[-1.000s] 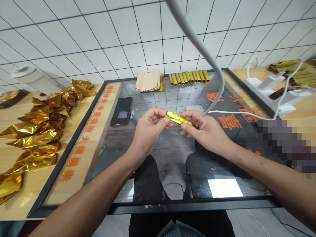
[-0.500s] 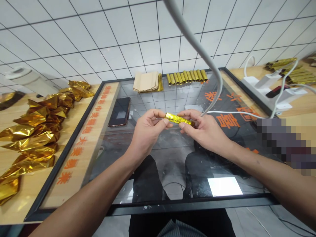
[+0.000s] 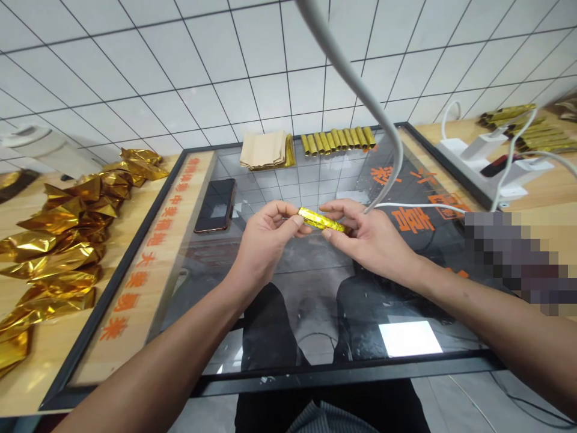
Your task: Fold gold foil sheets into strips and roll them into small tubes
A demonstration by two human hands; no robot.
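Observation:
A short roll of shiny gold foil paper [image 3: 321, 220] is held above the glass tabletop [image 3: 311, 282], tilted down toward the right. My left hand [image 3: 274, 234] pinches its left end between thumb and fingers. Around the right end, my right hand [image 3: 360, 231] has its thumb on the near side and its fingers behind; that end is partly hidden. Beyond my hands, several finished gold tubes [image 3: 338, 141] lie in a row along the back edge. Left of them sits a stack of brown-backed gold paper sheets [image 3: 262, 150].
A phone [image 3: 215, 205] lies left on the glass. Folded gold foil pieces [image 3: 63, 222] cover the left wooden surface. At right stand a white power strip [image 3: 469, 171] with plugs and more gold tubes [image 3: 509, 129]. A thick grey cable [image 3: 356, 78] hangs down in front of me.
The view has shifted slightly. My right fingers have loosened a little and my right thumb has moved left along the gold roll; both hands stay on it.

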